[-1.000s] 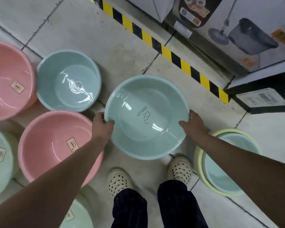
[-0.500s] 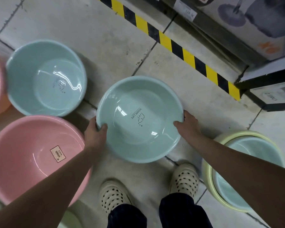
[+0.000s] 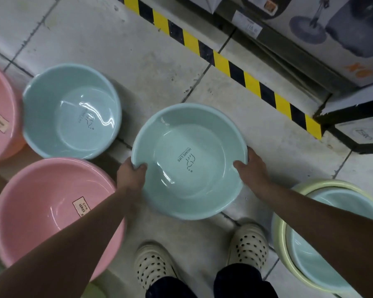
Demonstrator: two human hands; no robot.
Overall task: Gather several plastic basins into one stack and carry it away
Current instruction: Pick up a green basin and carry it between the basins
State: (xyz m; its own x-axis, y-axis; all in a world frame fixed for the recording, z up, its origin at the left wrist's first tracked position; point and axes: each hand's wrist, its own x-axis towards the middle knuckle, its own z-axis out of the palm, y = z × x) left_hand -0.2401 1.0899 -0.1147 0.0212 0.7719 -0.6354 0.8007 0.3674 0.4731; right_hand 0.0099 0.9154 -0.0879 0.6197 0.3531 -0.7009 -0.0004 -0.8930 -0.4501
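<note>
Two hands: both grip one basin by opposite sides of its rim.
Left hand [image 3: 130, 174]: thumb curled over the left rim into the bowl; the other fingers are hidden under the edge.
Right hand [image 3: 251, 169]: thumb laid over the right rim, fingers out of sight beneath it.
Held basin [image 3: 181, 190]: pale green, mouth up, a printed mark inside; it sits between the hands over the tiled floor [image 3: 95, 39], just ahead of the shoes [image 3: 153, 269].
Change from half a second ago: the grip is the same and the basin stays between the hands; it shows slightly lower and further right.
Blue basin [image 3: 71, 110]: on the floor to the left, apart from the held one; it now shows further right.
Pink basin [image 3: 41, 211]: near left, with a label sticker, partly under the left forearm.
Second pink basin [image 3: 0, 117]: at the far left edge, more of it showing than before.
Yellow basin [image 3: 280, 233]: at right, with an inner basin [image 3: 310, 265] nested in it.
Striped tape [image 3: 220, 61]: yellow and black, running diagonally along the shelf foot.
</note>
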